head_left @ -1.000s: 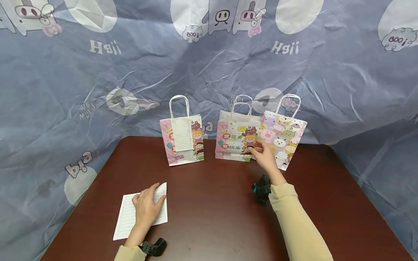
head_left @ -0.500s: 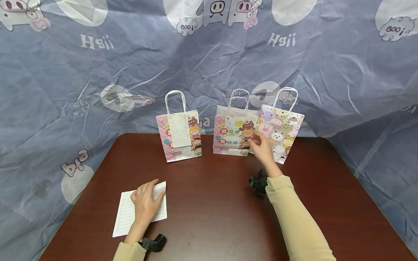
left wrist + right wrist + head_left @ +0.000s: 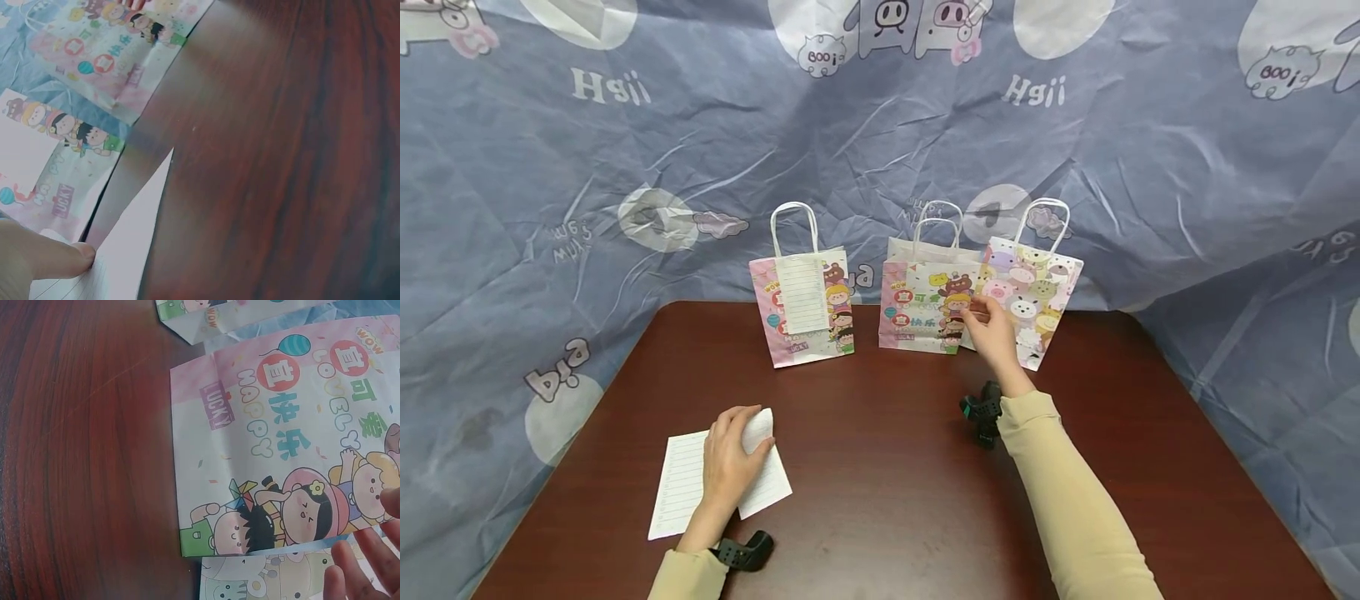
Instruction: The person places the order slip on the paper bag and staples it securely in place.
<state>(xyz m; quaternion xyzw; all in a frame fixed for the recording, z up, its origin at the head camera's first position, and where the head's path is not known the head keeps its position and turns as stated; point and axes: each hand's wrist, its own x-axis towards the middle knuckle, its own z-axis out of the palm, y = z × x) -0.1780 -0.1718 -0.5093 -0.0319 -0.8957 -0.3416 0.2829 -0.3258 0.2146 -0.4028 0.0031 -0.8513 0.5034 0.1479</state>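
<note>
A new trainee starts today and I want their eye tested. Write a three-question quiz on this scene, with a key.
1. True or false: the left hand touches lined papers on the table.
2. What partly covers the front of the leftmost bag in the head view? A) a ribbon; B) a mug; C) a lined slip.
3. Fill in: the purple label on the pink-edged bag by the right hand reads ____.

Key: 1. True. 2. C. 3. LUCKY.

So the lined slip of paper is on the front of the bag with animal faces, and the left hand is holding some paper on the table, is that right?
Not quite: the head view shows the lined slip on the front of the leftmost bag, not the animal-face bag. The left hand is indeed holding paper.
</note>
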